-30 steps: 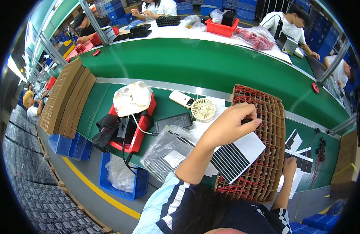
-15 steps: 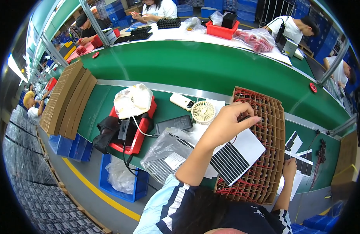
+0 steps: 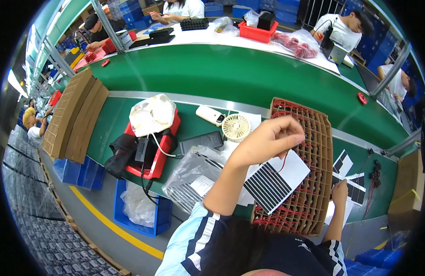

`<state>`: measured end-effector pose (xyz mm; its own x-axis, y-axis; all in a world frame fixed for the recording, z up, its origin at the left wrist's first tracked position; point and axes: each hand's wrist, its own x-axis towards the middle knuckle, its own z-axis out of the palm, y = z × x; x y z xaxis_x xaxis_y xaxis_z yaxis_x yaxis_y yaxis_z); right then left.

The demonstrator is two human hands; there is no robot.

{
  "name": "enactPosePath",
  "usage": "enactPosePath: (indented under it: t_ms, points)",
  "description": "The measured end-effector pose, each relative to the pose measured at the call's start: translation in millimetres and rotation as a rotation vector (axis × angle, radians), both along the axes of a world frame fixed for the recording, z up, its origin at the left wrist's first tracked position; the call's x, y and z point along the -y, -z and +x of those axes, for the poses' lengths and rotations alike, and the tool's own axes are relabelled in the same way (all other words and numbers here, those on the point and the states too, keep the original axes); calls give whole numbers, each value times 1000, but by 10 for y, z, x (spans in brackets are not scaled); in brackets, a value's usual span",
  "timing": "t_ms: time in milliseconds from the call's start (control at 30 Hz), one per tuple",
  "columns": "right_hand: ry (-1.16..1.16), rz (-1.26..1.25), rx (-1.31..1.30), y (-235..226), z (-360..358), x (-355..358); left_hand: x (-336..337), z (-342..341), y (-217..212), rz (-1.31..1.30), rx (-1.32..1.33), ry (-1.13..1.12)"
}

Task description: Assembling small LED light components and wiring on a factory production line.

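Observation:
My left hand (image 3: 280,137) is raised over the left part of a divided cardboard box (image 3: 320,158), thumb and fingertips pinched together. Below the fingers hangs a thin red wire (image 3: 284,162); whatever else they grip is hidden behind them. Under that hand, partly over the box, lies a white sheet with black strips (image 3: 267,187). Red-wired dark parts fill many of the box's cells. Right of the box, my right hand (image 3: 340,189) is closed at the edge of white sheets with black patches (image 3: 356,195); what it pinches is too small to make out.
A red bin (image 3: 153,171) with a black adapter and cable stands left, near a cream fan (image 3: 236,127) and a clear plastic bag (image 3: 187,177). Cardboard dividers (image 3: 74,119) lean at the far left. Bundled wires (image 3: 374,181) lie right. Several people work across the green bench.
The red wire now hangs more plainly below my left hand, and the dark piece at its fingertips no longer shows. My right hand stays by the sheets. The whole view has shifted slightly.

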<state>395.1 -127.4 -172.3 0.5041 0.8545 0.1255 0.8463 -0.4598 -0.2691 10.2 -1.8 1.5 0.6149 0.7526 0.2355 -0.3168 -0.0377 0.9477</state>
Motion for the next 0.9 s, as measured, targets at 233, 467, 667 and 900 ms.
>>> enactPosePath:
  t_ms: [233, 467, 667, 900]
  points:
    - [-145, 137, -294, -436, -64, -245, -64, 8, 97, -29, 159, -127]
    - [-811, 411, -908, -1886, -1658, -878, -139, 78, 95, -106, 206, -222]
    - [-1038, 454, -1030, -2039, -2175, -932, -61, 179, 7, -150, 236, -284]
    - [-971, 431, -1263, -1992, -2282, -923, -19, 245, 66, -137, 410, -305]
